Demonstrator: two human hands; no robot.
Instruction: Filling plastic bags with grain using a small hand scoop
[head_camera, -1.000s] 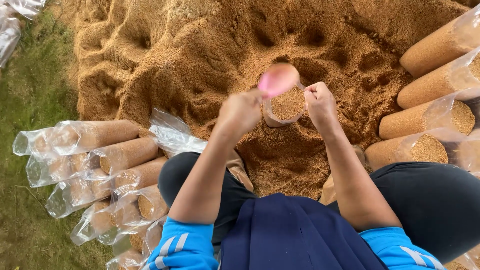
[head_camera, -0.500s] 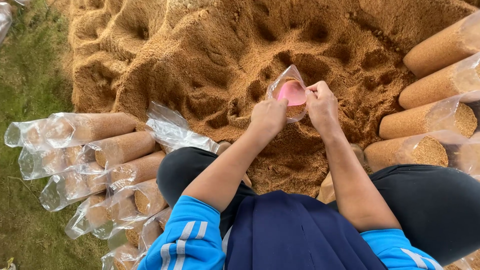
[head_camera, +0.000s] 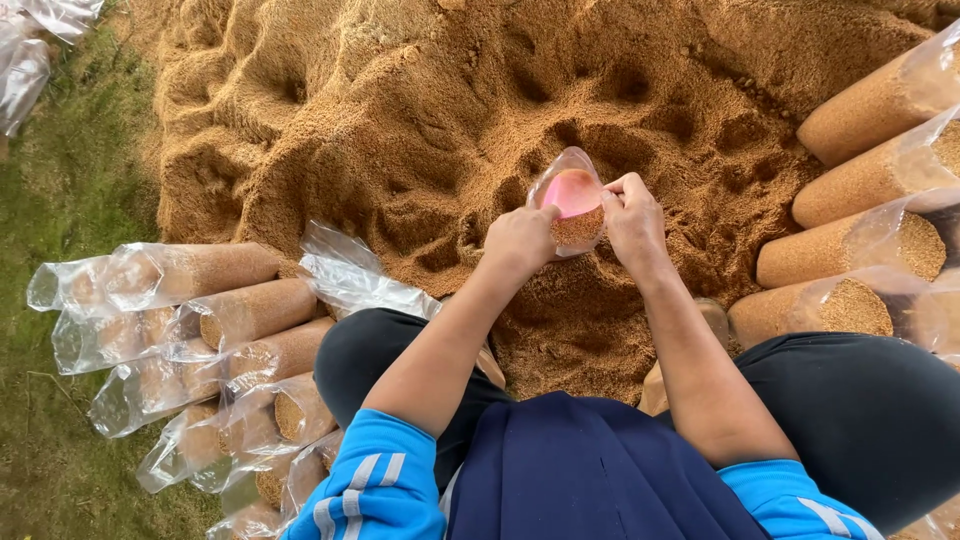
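Observation:
I sit facing a big heap of golden-brown sawdust (head_camera: 420, 110). Both hands hold a clear plastic bag (head_camera: 556, 180) upright over the heap, its mouth open and some sawdust in its bottom. My left hand (head_camera: 520, 238) grips the bag's left edge. My right hand (head_camera: 630, 212) pinches the right edge. A pink scoop-like thing (head_camera: 572, 191) shows inside the bag's mouth; which hand holds it I cannot tell.
Several filled, sawdust-packed bags (head_camera: 240, 312) lie stacked at my left on the grass (head_camera: 60, 200). More filled bags (head_camera: 870, 180) lie at my right. A loose empty plastic bag (head_camera: 350, 280) rests by my left knee. Empty bags (head_camera: 30, 50) lie at the top left.
The bag was lifted slightly away from me over the heap and now stands open; the pink thing moved from above the bag down into its mouth.

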